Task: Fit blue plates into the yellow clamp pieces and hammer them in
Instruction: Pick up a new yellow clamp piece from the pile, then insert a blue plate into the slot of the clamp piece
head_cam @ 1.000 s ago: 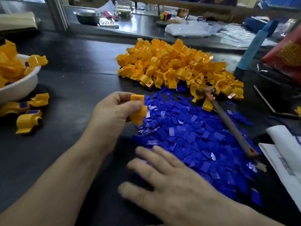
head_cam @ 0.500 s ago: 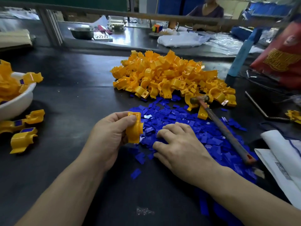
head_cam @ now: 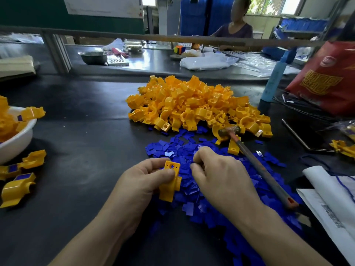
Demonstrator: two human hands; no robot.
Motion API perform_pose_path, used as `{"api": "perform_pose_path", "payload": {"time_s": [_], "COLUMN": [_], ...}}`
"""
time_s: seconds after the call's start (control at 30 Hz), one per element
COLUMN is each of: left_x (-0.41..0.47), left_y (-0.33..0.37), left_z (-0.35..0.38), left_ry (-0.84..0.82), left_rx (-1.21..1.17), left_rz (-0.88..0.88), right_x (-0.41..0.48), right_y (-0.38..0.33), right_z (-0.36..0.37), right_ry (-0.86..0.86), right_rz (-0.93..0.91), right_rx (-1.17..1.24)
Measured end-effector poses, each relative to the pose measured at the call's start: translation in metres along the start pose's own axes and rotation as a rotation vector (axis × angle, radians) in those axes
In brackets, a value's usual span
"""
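My left hand (head_cam: 142,187) grips one yellow clamp piece (head_cam: 170,181) upright at the near edge of a spread of small blue plates (head_cam: 194,206). Just right of it, my right hand (head_cam: 221,179) rests on the blue plates with fingertips curled together; whether a plate is pinched there is hidden. A heap of yellow clamp pieces (head_cam: 192,104) lies behind the plates. A hammer (head_cam: 257,166) lies to the right, its head against the yellow heap and its handle across the blue plates.
A white bowl (head_cam: 17,143) of fitted clamps sits at the left edge, with three more fitted clamps (head_cam: 17,177) on the table beside it. White paper (head_cam: 334,198), a blue bottle (head_cam: 274,79) and a red bag (head_cam: 326,77) are on the right. A person sits beyond the rail.
My right hand has drawn its fingers in from flat to curled on the blue plates, close to the clamp. My left hand has turned the clamp so its holed face shows.
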State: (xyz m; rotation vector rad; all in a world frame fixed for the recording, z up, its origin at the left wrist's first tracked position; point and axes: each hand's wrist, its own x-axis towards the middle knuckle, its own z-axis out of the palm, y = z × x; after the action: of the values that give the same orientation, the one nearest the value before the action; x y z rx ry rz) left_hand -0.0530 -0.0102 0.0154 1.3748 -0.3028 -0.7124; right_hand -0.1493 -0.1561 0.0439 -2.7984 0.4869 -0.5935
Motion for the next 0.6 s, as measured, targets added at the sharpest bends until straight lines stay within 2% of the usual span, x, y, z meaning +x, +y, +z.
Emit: {"api": "perform_pose_path", "payload": {"time_s": [0.2,0.33,0.47,0.6], "left_x": [0.002,0.002,-0.002,-0.004], "left_y": [-0.001,-0.004,-0.002,-0.002], "left_z": [0.0,0.003,0.005,0.006], "left_ry": [0.001,0.024,-0.071,-0.101], "left_rx": [0.112,0.123,0.05,-0.015], "left_rz": [0.01,0.053,0.076,0.078], "right_x": [-0.007,-0.01,-0.013,-0.012], "right_y": [0.01,0.006,-0.003,0.001], "right_z": [0.007,0.004,0.005,0.004], "right_ry": [-0.003,0.078,0.119,0.068], "right_rz": [0.017,-0.047,-0.156,-0.158], "right_rx": [0.191,0.337,0.342,0.437]}}
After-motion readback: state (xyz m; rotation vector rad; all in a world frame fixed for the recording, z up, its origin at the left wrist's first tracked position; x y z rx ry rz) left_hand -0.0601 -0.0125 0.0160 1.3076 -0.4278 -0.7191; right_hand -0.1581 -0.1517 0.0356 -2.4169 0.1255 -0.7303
